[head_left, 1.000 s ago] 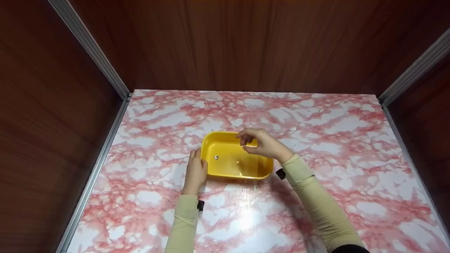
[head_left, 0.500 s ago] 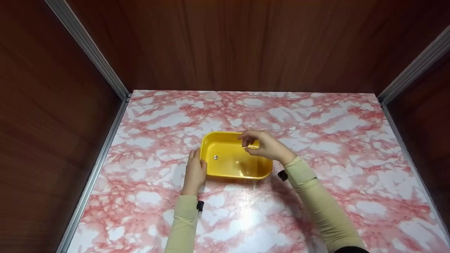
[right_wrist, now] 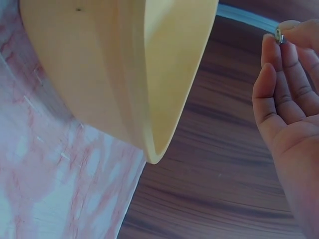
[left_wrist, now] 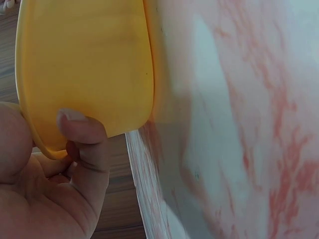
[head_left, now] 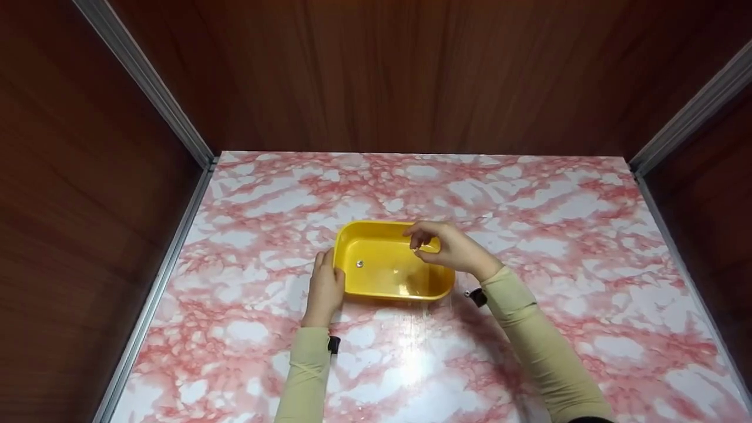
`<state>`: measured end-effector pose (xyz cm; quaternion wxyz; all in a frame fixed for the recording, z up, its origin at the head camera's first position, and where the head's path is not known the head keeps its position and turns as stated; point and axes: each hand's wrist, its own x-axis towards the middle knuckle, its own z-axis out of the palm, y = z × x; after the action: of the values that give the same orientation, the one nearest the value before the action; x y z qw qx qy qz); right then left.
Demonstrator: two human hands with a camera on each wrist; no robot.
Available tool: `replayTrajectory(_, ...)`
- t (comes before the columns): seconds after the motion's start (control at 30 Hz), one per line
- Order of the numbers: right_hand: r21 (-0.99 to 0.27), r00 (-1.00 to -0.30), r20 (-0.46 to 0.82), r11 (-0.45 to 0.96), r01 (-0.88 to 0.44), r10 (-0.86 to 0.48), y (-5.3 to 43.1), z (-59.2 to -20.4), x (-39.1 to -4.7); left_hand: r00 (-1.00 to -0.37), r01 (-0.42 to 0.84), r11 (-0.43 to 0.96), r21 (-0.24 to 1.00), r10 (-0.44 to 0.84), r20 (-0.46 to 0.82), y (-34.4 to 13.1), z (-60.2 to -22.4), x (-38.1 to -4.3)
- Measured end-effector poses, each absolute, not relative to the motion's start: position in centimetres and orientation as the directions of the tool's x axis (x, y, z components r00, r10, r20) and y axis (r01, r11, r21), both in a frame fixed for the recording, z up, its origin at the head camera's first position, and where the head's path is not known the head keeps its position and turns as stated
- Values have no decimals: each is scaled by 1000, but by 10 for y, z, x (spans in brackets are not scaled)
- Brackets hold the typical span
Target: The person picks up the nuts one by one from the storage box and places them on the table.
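Note:
A yellow plastic tray point(head_left: 382, 282) sits on the table in the head view. Its left wall is gripped by my left hand point(head_left: 326, 291), with the rim between thumb and fingers; the left wrist view shows curled fingers point(left_wrist: 82, 132) at the tray's end. Above the tray's right part, my right hand point(head_left: 449, 249) pinches a small metal nut point(right_wrist: 279, 35) between thumb and fingertips. Another small metal nut point(head_left: 360, 264) lies on the tray floor towards the left. Just right of the tray, a small shiny metal piece point(head_left: 467, 294) shows beside the right wrist camera.
The table point(head_left: 558, 235) has a red and white marbled top. Dark wood panels point(head_left: 376, 76) stand behind it and at both sides, with grey metal strips point(head_left: 147, 82) along the corners. A black wrist camera point(head_left: 479, 297) sits at the right sleeve.
My right hand has moved slightly right and towards me, still pinching the nut. The small metal piece beside the right wrist camera has come into view. My left hand keeps its grip.

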<state>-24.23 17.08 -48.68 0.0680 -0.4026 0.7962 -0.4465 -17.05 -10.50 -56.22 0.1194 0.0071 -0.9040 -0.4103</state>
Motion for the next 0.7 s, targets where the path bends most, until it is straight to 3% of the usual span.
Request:
replayTrajectory(0.4, -756, -684, 235, 313, -576, -691, 172, -448, -217, -969, 91, 664, 742, -114, 221, -105, -563, -170)
replayTrajectory(0.7, -761, -684, 257, 294, -579, -683, 179, -451, -215, -972, 77, 657, 750, -117, 202, -105, -563, -171)
